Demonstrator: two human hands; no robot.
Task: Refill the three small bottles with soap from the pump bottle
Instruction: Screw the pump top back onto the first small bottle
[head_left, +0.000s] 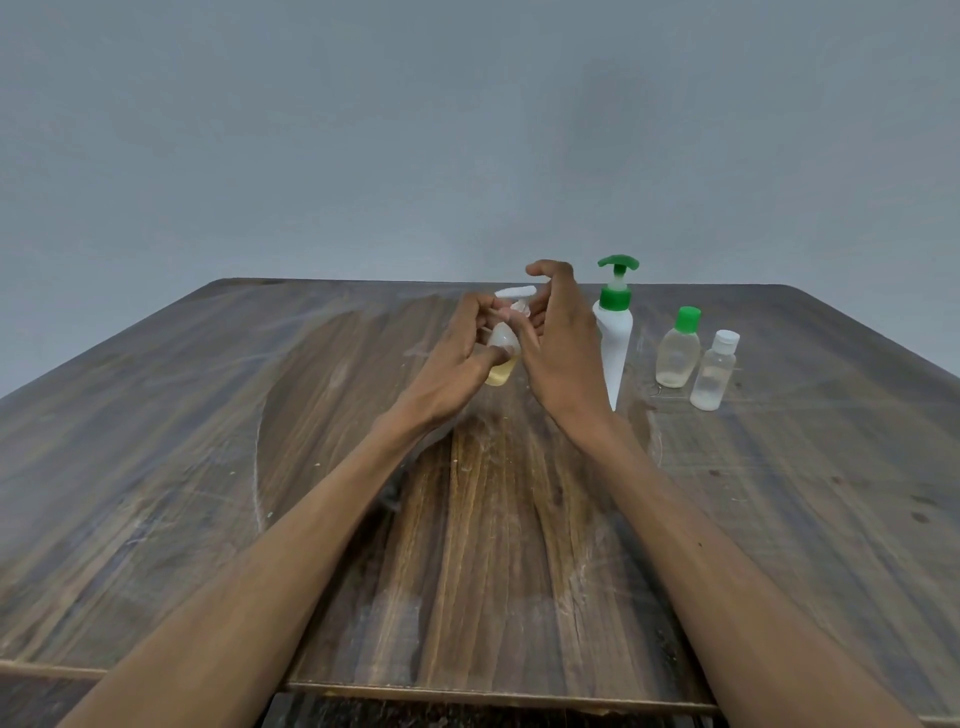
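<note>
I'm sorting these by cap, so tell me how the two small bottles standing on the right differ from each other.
The green-capped bottle has a rounded body with a yellowish tint near its base; the white-capped bottle is straighter and slimmer and looks clear. The green-capped bottle stands farther back and nearer the pump bottle; the white-capped bottle stands closer to the camera. Both are upright, capped, translucent and untouched.

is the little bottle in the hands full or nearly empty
Partly filled: yellow soap sits only in the bottom of the small bottle the left hand holds.
</note>
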